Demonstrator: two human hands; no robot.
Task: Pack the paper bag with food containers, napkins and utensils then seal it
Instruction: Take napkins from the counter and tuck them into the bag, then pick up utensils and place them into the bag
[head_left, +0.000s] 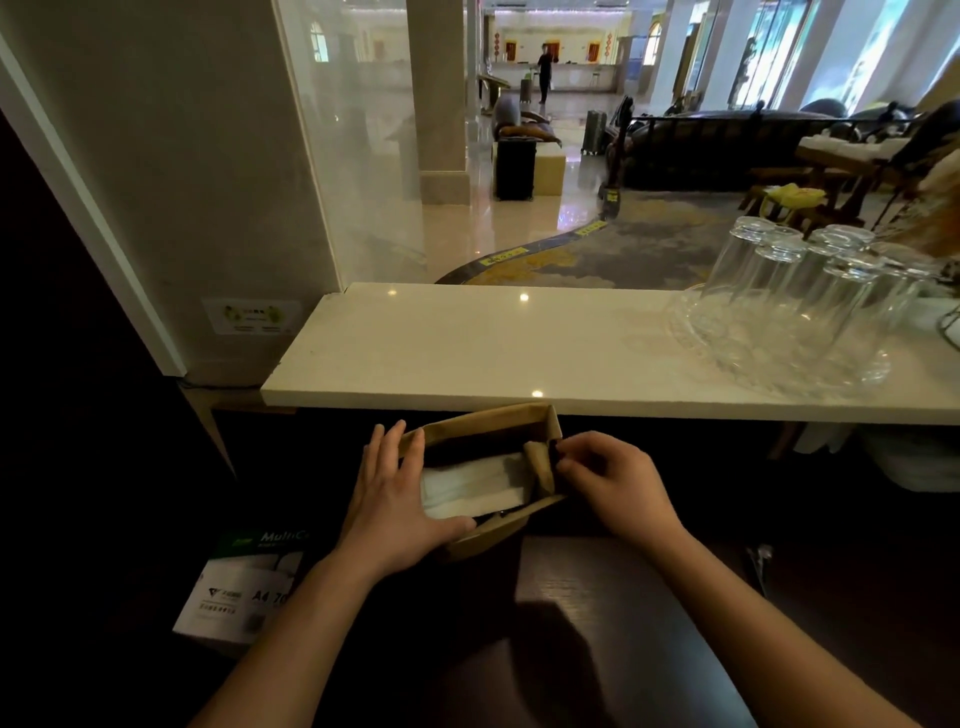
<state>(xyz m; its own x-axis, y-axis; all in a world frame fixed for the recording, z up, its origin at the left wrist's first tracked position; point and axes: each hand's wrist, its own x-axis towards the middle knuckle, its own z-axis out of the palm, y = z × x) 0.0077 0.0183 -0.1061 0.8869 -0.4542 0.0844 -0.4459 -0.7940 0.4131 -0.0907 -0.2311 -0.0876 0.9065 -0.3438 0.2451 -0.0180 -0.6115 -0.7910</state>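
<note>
A brown paper bag (485, 421) stands open on the dark lower counter, just below the white stone ledge. Inside it lies a stack of white napkins (472, 486), and a dark thin item shows at the bag's near edge; I cannot tell what it is. My left hand (395, 493) presses flat against the bag's left side, thumb hooked over the near rim. My right hand (608, 480) pinches the folded right edge of the bag with its fingertips. No food containers are visible in the bag.
A white stone ledge (467, 348) runs across above the bag, with several upturned drinking glasses on a glass tray (789, 306) at its right. A pack of A4 paper (244, 587) lies lower left. A lobby lies beyond; a person stands far off.
</note>
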